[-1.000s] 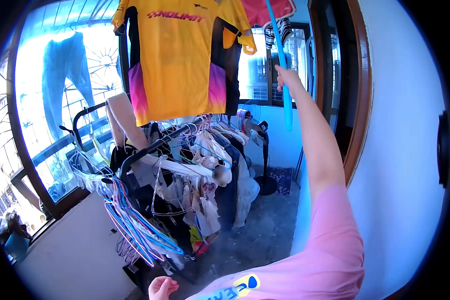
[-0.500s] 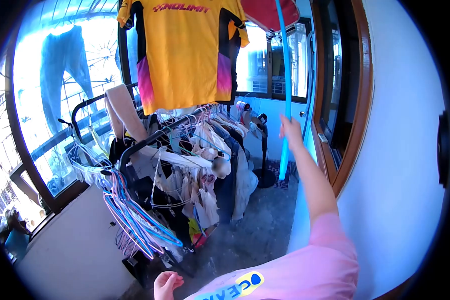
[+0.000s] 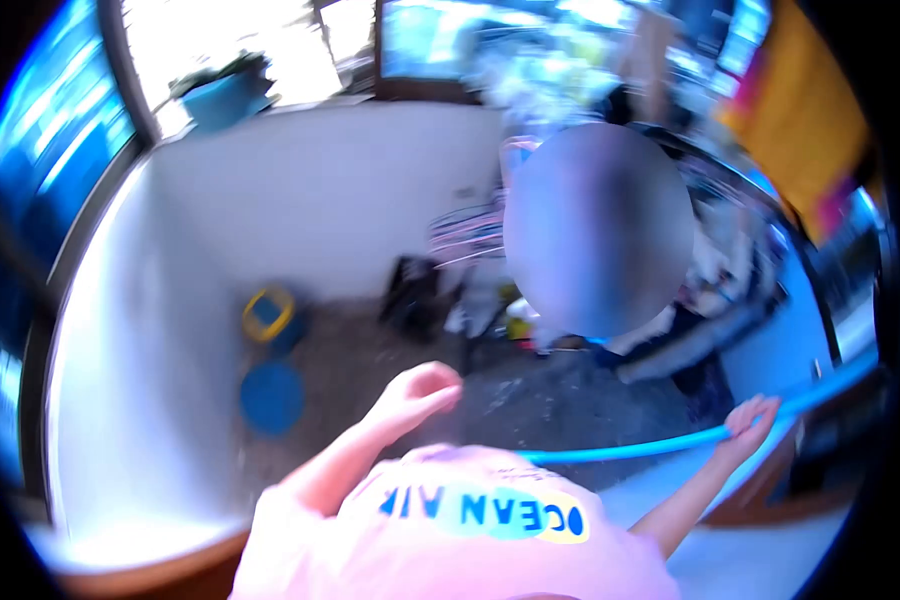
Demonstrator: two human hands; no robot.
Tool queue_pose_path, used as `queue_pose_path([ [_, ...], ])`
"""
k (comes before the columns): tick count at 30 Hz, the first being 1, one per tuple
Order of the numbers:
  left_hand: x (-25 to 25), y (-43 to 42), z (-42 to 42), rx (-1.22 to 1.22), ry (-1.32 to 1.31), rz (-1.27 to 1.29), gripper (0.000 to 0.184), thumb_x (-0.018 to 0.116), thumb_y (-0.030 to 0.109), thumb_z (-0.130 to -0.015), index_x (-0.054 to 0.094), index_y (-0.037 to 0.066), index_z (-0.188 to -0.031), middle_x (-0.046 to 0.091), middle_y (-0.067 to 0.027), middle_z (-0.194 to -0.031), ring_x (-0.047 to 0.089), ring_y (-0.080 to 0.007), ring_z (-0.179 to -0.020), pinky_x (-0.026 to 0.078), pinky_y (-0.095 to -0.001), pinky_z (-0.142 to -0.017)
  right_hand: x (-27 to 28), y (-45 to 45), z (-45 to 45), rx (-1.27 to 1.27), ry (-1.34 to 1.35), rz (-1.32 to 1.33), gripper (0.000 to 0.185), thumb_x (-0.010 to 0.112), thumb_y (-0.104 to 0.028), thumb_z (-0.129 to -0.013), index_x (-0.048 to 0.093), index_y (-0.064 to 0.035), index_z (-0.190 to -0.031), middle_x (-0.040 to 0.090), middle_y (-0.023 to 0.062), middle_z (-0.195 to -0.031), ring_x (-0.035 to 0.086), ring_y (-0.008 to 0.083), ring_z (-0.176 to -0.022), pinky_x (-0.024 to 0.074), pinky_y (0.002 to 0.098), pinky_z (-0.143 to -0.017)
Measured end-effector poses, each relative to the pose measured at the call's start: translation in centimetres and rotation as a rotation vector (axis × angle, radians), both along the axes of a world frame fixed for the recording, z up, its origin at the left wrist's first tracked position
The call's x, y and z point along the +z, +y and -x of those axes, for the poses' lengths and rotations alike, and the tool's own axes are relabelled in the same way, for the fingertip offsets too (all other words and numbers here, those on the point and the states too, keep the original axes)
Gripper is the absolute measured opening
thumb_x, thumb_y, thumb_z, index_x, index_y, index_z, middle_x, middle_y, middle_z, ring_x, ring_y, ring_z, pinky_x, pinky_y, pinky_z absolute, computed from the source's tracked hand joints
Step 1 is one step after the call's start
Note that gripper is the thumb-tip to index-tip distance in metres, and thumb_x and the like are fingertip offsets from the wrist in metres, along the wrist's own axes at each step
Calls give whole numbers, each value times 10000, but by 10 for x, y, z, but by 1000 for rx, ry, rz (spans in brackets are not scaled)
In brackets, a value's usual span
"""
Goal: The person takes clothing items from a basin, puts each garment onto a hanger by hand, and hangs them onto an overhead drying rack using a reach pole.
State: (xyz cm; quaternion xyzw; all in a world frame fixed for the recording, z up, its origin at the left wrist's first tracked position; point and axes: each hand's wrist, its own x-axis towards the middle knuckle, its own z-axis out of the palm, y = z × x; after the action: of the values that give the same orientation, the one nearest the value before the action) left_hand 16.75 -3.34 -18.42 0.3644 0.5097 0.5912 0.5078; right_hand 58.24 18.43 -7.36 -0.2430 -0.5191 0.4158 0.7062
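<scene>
A long light-blue pole [image 3: 630, 453] runs sideways from beside my shirt to the right edge of the view. My right hand [image 3: 752, 420] is wrapped around it, low on the right. My left hand [image 3: 420, 390] is in front of my chest, fingers curled in loosely, and I see nothing in it. Ahead of my hands, clothes [image 3: 720, 270] hang on a rack, partly covered by a large blurred oval patch. Pink and white hangers [image 3: 465, 232] hang at the rack's left end. A yellow shirt [image 3: 810, 110] hangs at the upper right, smeared by motion.
On the floor at left are a round blue object [image 3: 272, 398] and a yellow-rimmed container [image 3: 268, 315]. A blue planter [image 3: 225, 100] stands on the window ledge. White walls [image 3: 340, 190] enclose the left and far sides.
My view has swung left and down, shifting the rack and yellow shirt rightward. The pole has gone from nearly upright to nearly level, still in my right hand. My left hand now shows higher.
</scene>
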Motion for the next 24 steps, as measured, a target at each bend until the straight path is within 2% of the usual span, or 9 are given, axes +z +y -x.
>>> queue_pose_path([
  [4,31,-44,32,94,163,-159,473,707,212,-816,494,15,-1190,582,-88,-1067,566,-156,-987,467,-297,-861,-101,-95,229,459,-189,-78,307,550,-344,-918,439,-93,-781,493,47,-591,515,127,-490,445,249,-450],
  [6,51,-73,44,207,305,-337,726,760,180,-754,350,37,-1336,504,-120,-1224,518,-195,-1104,401,-338,-972,-149,-140,308,709,-463,-225,179,573,-196,-913,510,-54,-824,558,64,-686,543,138,-589,451,261,-541],
  [8,62,-109,58,348,312,-514,861,780,139,-712,260,49,-1393,440,-139,-1301,475,-218,-1163,340,-368,-1026,-205,-175,368,1143,-757,54,66,603,-99,-849,566,-47,-830,576,54,-751,563,133,-681,448,255,-609],
  [10,68,-128,74,753,304,-608,507,713,115,-786,456,34,-1215,597,-98,-996,608,-155,-841,495,-274,-754,-230,-202,408,1271,-1004,-261,244,647,-122,-810,552,-54,-1024,578,114,-943,594,236,-836,465,297,-734],
  [12,32,-180,105,1136,52,-493,157,616,149,-887,527,48,-967,543,-19,-694,516,-79,-555,421,-205,-518,-241,-228,443,1341,-1208,-654,463,680,-128,-778,512,-65,-1204,547,179,-1135,603,313,-961,476,324,-832],
  [14,22,-229,130,1451,82,-388,165,530,193,-945,498,75,-835,444,25,-588,407,-45,-473,333,-208,-450,-242,-247,459,1399,-1251,-759,575,692,-104,-767,455,-100,-1291,464,197,-1263,591,289,-1008,483,325,-855],
  [16,-20,-298,155,1608,135,-261,175,538,204,-941,483,88,-822,435,28,-575,416,-48,-495,334,-215,-455,-264,-257,471,1499,-1341,-75,590,689,-86,-776,439,-111,-1311,527,188,-1205,600,259,-1003,491,322,-844],
  [20,-95,-423,165,1922,-128,-239,210,532,202,-943,440,99,-785,368,39,-578,366,-69,-499,320,-232,-459,-349,-237,479,1561,-1302,184,460,656,-92,-817,503,-47,-1248,643,142,-1002,629,220,-923,500,304,-814],
  [24,-150,-514,169,2294,-81,-132,173,565,196,-919,473,71,-843,395,38,-589,354,-57,-489,301,-225,-439,-348,-236,487,1510,-1419,356,388,639,-108,-830,543,-18,-1196,646,144,-998,631,218,-911,501,302,-808],
])
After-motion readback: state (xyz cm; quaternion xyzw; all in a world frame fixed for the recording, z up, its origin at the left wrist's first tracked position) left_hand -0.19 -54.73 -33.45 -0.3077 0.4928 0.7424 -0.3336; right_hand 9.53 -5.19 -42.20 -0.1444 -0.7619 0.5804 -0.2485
